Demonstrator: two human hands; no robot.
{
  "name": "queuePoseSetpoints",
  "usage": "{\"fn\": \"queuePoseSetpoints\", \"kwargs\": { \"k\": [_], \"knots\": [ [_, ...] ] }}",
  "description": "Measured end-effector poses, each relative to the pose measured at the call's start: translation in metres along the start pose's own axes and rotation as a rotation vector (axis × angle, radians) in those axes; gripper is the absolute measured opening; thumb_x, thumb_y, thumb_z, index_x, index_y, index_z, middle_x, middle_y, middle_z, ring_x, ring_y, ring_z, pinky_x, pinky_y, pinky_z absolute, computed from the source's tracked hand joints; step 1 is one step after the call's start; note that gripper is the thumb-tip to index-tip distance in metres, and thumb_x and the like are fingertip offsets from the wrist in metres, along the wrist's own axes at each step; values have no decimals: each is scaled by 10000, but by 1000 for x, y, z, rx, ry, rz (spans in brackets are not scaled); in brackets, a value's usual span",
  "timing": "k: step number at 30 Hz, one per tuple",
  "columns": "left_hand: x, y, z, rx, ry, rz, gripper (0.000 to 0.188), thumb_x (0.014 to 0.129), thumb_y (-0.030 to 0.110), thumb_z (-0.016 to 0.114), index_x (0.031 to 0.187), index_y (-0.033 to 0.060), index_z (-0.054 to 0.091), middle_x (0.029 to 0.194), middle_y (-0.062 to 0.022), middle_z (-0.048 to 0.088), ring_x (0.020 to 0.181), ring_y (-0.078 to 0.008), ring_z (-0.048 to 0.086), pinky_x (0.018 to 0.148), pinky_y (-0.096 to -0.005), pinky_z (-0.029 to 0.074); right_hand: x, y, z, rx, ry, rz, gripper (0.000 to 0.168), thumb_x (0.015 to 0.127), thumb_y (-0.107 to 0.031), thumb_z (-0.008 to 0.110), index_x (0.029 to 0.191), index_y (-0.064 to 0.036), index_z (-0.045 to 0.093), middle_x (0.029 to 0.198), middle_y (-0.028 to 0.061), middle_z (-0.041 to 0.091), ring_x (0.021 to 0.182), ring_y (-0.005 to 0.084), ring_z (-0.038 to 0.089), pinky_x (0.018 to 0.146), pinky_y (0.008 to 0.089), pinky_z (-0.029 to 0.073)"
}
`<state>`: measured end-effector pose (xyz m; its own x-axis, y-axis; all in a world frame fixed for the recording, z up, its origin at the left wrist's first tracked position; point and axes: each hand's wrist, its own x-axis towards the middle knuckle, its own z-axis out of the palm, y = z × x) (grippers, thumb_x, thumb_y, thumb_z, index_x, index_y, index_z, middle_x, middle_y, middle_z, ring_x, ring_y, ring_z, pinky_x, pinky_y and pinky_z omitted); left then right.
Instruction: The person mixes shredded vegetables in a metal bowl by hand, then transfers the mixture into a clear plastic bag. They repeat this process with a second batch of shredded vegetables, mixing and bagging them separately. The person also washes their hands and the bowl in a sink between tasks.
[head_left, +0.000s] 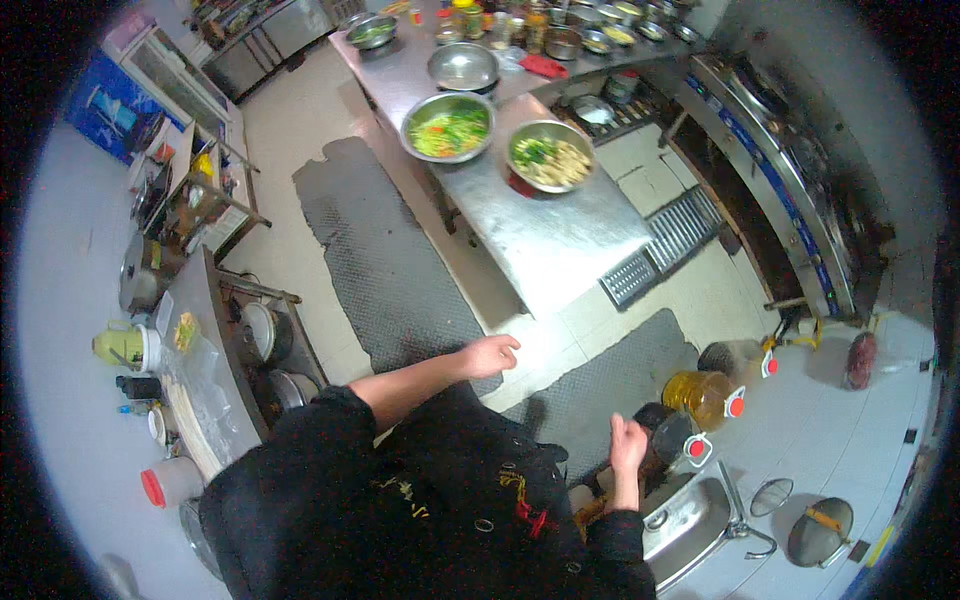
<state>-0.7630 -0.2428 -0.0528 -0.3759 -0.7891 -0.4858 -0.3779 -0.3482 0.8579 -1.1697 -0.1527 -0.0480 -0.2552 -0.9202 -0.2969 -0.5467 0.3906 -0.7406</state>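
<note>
My left hand (490, 357) hangs before my black jacket, above the floor, with loosely bent fingers and nothing visible in it. Lower right, my right hand (628, 444) is also without a visible object; its thumb stands apart from the bent fingers. Nearest to that hand are large plastic jugs with red caps, one of clear plastic (673, 437) and one of yellow oil (696, 399). Ahead, a steel table (525, 232) bears a metal bowl of chopped vegetables (448, 135) and a second metal bowl (551, 161) with pale pieces and chopped greens.
Dark rubber mats (382, 247) lie on the tiled floor. A steel sink (686, 529) with a tap (750, 532) is at lower right. A stove range (780, 187) lines the right wall, near a floor drain grate (682, 229). A side table (217, 360) stands left.
</note>
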Motion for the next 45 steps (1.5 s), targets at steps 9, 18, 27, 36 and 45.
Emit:
{"fn": "queuePoseSetpoints", "kwargs": {
  "k": [9,18,27,36,45],
  "knots": [
    [-29,-28,-302,-401,581,-17,648,948,269,645,1491,42,373,1225,-123,630,1066,-222,611,912,-365,505,181,-351,215,-120,-514,-565,607,920,-211,660,1457,-20,452,1349,154,595,1134,226,611,997,373,489],
    [75,16,-455,-719,496,-141,737,987,400,584,1542,58,239,1414,-154,498,1249,-317,531,940,-443,505,334,-553,388,289,-627,-318,731,906,-329,683,1473,42,409,1485,223,469,1330,280,501,1092,357,408],
    [129,1,-475,-1178,429,-233,455,886,-1,499,1340,0,471,1111,-165,655,958,-295,710,690,-390,633,361,-584,470,-412,-727,-719,842,756,-511,748,1440,-93,488,1365,238,525,1251,412,529,1079,478,415],
    [69,-6,-564,-1179,368,-198,555,847,-63,464,1394,8,402,1230,-189,597,1020,-330,689,742,-450,640,327,-617,551,-202,-624,-438,722,756,-278,811,1383,-40,543,1221,216,645,1145,332,629,995,378,488],
    [16,-48,-678,-1342,684,136,534,888,-21,475,1407,53,372,1280,-172,553,1060,-331,675,752,-452,645,281,-842,592,113,-1105,15,830,886,-287,761,1532,-20,312,1383,161,541,1137,249,606,938,358,532]
  ]
}}
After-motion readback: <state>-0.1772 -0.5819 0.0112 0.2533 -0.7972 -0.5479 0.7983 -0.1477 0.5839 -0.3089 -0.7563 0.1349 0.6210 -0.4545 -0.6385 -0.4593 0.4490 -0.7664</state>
